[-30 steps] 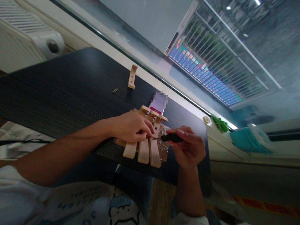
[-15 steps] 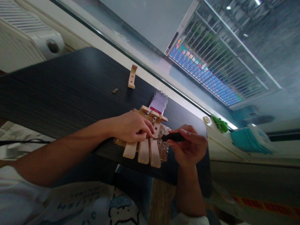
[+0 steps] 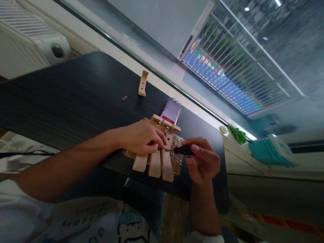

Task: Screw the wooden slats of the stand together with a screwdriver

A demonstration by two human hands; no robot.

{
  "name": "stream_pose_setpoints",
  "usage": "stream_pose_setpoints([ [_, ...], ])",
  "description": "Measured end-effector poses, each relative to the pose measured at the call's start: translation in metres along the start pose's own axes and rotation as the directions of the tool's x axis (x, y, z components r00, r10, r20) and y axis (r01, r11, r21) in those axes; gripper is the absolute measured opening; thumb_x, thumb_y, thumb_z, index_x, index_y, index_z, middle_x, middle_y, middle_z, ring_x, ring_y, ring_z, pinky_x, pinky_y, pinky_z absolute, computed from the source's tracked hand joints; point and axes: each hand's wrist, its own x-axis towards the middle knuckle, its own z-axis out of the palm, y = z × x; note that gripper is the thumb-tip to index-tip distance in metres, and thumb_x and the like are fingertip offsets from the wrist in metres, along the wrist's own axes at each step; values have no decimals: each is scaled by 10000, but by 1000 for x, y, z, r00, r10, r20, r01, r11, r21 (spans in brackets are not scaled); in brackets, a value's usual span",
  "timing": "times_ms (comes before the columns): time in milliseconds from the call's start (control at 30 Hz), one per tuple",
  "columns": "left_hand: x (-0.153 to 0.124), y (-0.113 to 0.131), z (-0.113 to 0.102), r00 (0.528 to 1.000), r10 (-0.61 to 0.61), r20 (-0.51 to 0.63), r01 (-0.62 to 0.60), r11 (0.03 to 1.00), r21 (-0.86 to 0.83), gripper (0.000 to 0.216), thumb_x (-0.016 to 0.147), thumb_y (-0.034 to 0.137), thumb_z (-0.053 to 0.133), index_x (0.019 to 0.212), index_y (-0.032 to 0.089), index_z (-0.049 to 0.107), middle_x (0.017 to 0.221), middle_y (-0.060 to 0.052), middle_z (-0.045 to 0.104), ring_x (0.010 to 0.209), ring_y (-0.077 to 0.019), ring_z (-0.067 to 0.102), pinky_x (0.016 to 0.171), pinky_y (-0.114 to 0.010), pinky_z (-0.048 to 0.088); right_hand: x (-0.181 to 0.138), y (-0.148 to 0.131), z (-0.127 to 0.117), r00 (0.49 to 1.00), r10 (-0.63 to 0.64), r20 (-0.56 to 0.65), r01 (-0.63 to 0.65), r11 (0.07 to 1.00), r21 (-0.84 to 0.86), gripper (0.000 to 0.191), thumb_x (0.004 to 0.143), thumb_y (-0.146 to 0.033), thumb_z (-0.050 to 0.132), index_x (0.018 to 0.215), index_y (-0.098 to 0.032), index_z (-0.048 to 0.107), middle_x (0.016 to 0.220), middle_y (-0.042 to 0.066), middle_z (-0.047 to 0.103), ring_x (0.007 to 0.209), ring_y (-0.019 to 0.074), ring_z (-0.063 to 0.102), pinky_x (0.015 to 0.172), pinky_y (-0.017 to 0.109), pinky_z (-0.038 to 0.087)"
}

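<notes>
My right hand [image 3: 204, 158] is closed around the black handle of a screwdriver [image 3: 186, 150], which lies nearly level. Its thin shaft points left at the rightmost wooden hook [image 3: 167, 167]. Over the pale wooden hooks, set side by side as a rack [image 3: 155, 165], my left hand [image 3: 141, 137] lies with bent fingers, pressing them down. The left fingertips meet close to the screwdriver's tip; a screw there is too small to make out. A round hole shows in the right hook above the fingertips. Bubble wrap [image 3: 178, 158] lies under the rack.
A separate wooden hook [image 3: 143, 83] with two holes stands near the table's far edge. Small screws [image 3: 124, 98] lie left of it on the dark table [image 3: 76, 87]. A phone [image 3: 170, 113] is just behind the rack. Beyond runs a windowsill with a green cloth [image 3: 237, 134].
My right hand has shifted its grip on the screwdriver handle, with the thumb and fingers more spread and slightly turned. The left hand and the wooden rack have stayed put.
</notes>
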Motion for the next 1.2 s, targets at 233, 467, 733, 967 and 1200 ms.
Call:
stream_pose_setpoints([
  [233, -1, 3, -1, 1000, -17, 0, 17, 1000, 9, 361, 764, 119, 565, 1025, 247, 778, 1136, 32, 737, 977, -171, 700, 873, -232, 504, -2, -6, 0, 994, 100, 52, -104, 992, 76, 509, 857, -60, 537, 1296, -319, 530, 1154, 57, 727, 951, 189, 709, 648, 342, 621],
  [467, 0, 3, -2, 1000, -11, -10, 11, 1000, 19, 367, 763, 108, 565, 1027, 253, 776, 1131, 35, 738, 967, -158, 703, 866, -220, 500, -1, -5, -1, 995, 95, 36, -96, 995, 37, 468, 854, -100, 594, 1268, -312, 544, 1091, 67, 743, 890, 186, 718, 620, 334, 620],
  [733, -1, 1, -1, 999, 13, -34, -13, 1000, -1, 349, 762, 117, 566, 1007, 239, 782, 1112, 27, 746, 958, -172, 709, 870, -237, 512, -1, 0, -1, 999, 39, -1, -39, 999, 12, 508, 821, -103, 640, 1270, -318, 541, 1025, 44, 727, 798, 165, 683, 570, 312, 601],
  [967, -1, 2, -1, 1000, 15, -27, -15, 1000, 2, 339, 780, 131, 557, 1013, 232, 781, 1119, 18, 744, 950, -169, 710, 861, -227, 512, -2, 3, 0, 999, 15, -29, -16, 999, -49, 563, 798, -96, 667, 1284, -337, 518, 983, 22, 694, 742, 148, 638, 524, 279, 568],
  [1200, -1, 1, -1, 1000, 5, -24, -5, 1000, -3, 328, 784, 129, 557, 998, 231, 783, 1121, 12, 744, 957, -172, 709, 866, -236, 515, 0, 2, 4, 997, -35, -62, 24, 985, -171, 593, 782, -126, 695, 1289, -365, 500, 890, -8, 670, 680, 143, 596, 496, 264, 525],
])
